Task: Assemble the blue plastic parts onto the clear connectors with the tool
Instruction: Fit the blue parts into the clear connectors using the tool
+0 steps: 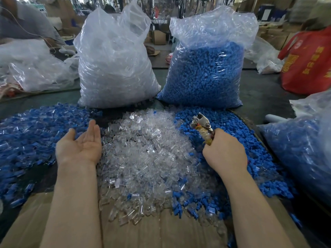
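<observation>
I judged this a pause between pieces: my left hand [81,145] lay palm-up, fingers straight, empty, while my right hand [223,149] gripped the tool [203,125]. Clear connectors [146,149] were heaped centrally, blue plastic parts [223,120] at 1 o'clock. Next: pick 1 connector. 2 bags [116,68] blocked 12 o'clock.

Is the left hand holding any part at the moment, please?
No, it is empty: the left hand lies palm up, fingers straight.
</observation>
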A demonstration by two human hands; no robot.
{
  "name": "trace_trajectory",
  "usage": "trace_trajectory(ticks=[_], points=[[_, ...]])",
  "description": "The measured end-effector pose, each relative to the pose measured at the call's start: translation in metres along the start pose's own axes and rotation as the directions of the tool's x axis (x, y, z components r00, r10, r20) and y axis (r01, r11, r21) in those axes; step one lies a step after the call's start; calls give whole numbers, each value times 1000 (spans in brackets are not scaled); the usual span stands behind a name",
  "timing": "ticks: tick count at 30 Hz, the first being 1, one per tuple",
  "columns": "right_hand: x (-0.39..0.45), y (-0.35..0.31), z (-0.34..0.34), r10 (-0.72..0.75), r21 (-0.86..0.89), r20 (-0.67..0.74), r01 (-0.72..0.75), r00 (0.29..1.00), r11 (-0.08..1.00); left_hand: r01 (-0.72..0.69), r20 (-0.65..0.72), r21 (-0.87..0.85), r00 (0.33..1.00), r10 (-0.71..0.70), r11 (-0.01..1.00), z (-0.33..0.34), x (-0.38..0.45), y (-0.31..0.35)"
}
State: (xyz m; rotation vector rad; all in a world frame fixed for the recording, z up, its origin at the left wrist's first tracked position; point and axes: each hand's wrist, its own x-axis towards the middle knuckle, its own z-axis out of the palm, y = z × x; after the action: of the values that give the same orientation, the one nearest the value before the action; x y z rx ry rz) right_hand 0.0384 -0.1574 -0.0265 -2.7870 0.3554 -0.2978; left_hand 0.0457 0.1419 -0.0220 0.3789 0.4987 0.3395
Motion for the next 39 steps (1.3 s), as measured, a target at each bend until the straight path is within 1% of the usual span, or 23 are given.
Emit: trace_trajectory(ticks=[1, 2, 3, 4, 5, 6, 7, 9, 11, 13, 14, 15, 16, 23, 26, 28, 30, 31, 34, 37, 39], points=[[-1, 0, 0, 0, -28, 2, 0, 1000, 1000, 6, 9, 26, 1000, -6, 1000, 4, -3, -1], [-1, 1, 0, -1, -58, 14, 2, 1000, 998, -1, 14, 145, 1000, -1, 989, 10, -7, -5], [-2, 1, 0, 1, -84, 34, 2, 999, 996, -28, 40, 321, 999, 16, 947, 15, -12, -9], [-2, 1, 1, 7, -103, 60, 0, 998, 995, -69, 99, 488, 995, 24, 870, 19, -16, -16], [-2, 1, 2, 14, -115, 85, -4, 996, 993, -131, 166, 640, 986, 30, 757, 23, -22, -24], [-2, 1, 2, 20, -119, 105, -7, 994, 993, -202, 248, 762, 969, 12, 616, 25, -26, -31], [-2, 1, 3, 23, -117, 118, -9, 993, 993, -278, 317, 854, 948, -15, 440, 27, -31, -37], [-1, 2, 3, 25, -110, 126, -11, 992, 994, -401, 417, 907, 898, -136, 131, 30, -40, -50], [0, 3, 3, 25, -110, 131, -10, 991, 994, -491, 451, 863, 856, -253, -123, 30, -42, -65], [1, 3, 3, 30, -106, 140, -15, 990, 994, -526, 456, 792, 847, -274, -310, 30, -43, -75], [1, 2, 3, 30, -103, 143, -16, 989, 995, -526, 463, 765, 850, -250, -372, 32, -45, -79], [1, 2, 3, 29, -102, 142, -15, 989, 995, -519, 466, 753, 855, -228, -406, 33, -46, -81], [1, 2, 4, 27, -103, 141, -13, 990, 995, -512, 468, 755, 859, -210, -410, 33, -47, -82], [2, 2, 3, 26, -94, 114, -16, 993, 995, -506, 495, 765, 858, -139, -398, 31, -49, -81], [1, 2, 3, 26, -65, 58, -23, 998, 998, -520, 535, 751, 840, -85, -407, 33, -50, -79], [1, 3, 2, 31, -26, 4, -31, 1000, 999, -539, 563, 763, 825, -44, -357, 34, -49, -77], [2, 3, 0, 47, 32, -40, -46, 998, 998, -552, 570, 776, 821, -36, -306, 35, -49, -75], [3, 3, 0, 57, 71, -51, -53, 997, 996, -554, 568, 772, 821, -54, -312, 35, -48, -75], [6, 2, 1, 62, 202, -47, -52, 997, 978, -539, 546, 757, 832, -95, -370, 33, -47, -77], [8, 2, 3, 52, 349, -9, -46, 999, 936, -513, 547, 769, 837, -23, -381, 33, -47, -81], [8, 1, 4, 24, 417, -16, -16, 1000, 909, -506, 562, 749, 827, 5, -427, 32, -46, -83]])
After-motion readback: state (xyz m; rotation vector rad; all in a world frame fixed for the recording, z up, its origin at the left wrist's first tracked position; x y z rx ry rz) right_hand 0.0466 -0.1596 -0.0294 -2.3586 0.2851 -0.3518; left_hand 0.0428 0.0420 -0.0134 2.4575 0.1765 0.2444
